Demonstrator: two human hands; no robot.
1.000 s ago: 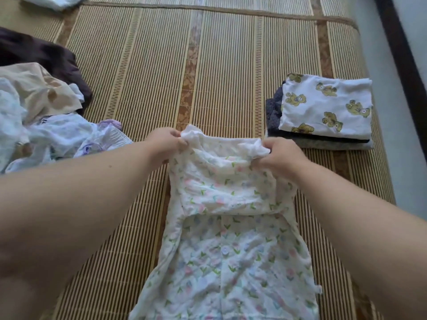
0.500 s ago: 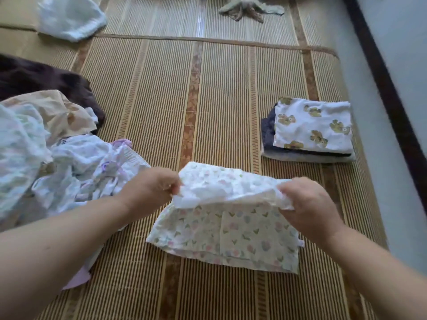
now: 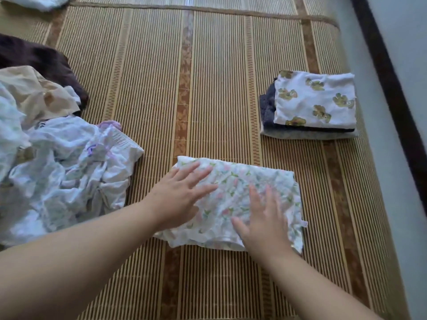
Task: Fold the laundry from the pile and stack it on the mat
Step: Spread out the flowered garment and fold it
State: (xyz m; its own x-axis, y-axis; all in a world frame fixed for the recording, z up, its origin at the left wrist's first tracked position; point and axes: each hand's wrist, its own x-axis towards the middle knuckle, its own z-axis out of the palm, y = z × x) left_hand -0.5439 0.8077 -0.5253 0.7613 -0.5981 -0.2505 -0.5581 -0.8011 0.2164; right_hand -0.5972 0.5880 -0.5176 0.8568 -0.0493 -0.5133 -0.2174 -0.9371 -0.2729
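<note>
Left hand (image 3: 182, 192) and right hand (image 3: 263, 218), fingers straight, are pressing the folded floral garment (image 3: 233, 188) toward the near edge of the mat (image 3: 212, 88) — smoothing, apparently; the next move is calling for carrying it onto the right-edge stack (image 3: 314, 100).

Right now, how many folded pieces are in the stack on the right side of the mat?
3: a white bear-print piece on top, a dark blue piece under it, and a grey piece at the bottom. More may be hidden between them.
</note>
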